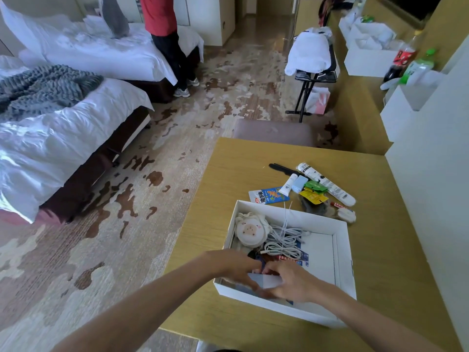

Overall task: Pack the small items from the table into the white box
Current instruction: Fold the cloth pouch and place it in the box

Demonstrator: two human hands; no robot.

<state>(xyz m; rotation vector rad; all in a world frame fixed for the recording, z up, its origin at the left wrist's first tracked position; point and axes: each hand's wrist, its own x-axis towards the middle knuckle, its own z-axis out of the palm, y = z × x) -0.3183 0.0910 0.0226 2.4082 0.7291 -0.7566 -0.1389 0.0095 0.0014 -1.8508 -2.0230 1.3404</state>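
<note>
On the smooth yellow-wood table, a shallow rectangular white box of cardboard, open on top. Inside, at its near left corner, left hand and right hand close together, fingers curled, pinching a flat pale packet by its two sides. Deeper in the box, a round soft plush pouch with a small face, beside a loose coil of thin white cable. Beyond the far rim, lying on the table: a glossy blue sachet, a small white tube, a crinkled green sachet, a yellow sachet, a long white tube, a slim black comb.
</note>
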